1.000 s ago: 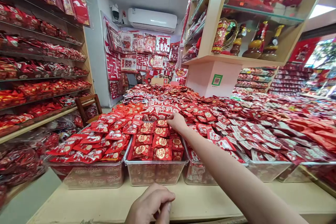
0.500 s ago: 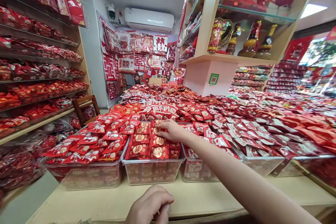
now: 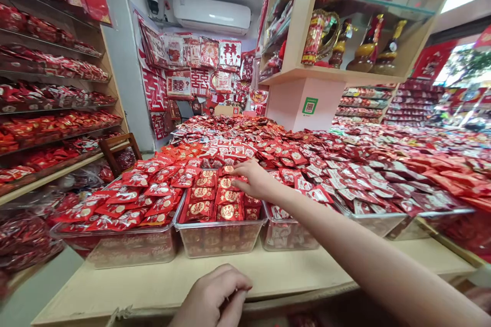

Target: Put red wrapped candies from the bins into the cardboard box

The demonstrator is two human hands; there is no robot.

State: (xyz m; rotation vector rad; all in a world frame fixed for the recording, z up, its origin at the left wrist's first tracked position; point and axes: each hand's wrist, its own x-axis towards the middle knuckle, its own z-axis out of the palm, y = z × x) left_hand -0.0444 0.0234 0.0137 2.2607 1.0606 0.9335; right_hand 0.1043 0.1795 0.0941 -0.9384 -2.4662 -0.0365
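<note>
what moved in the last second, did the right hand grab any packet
The right hand drew back toward the person, from the far end of the clear plastic bin to lie flat on its red packets with gold round emblems; no packet is visibly gripped. The left hand stayed curled at the near edge of the pale wooden counter. The bins stayed put.

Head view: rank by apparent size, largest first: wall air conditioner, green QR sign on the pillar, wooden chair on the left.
1. Air conditioner, clearly widest.
2. Wooden chair, partly hidden behind packets, so its full size is unsure.
3. Green QR sign, smallest.
All sit at different depths, so this holds for the image only.
</note>
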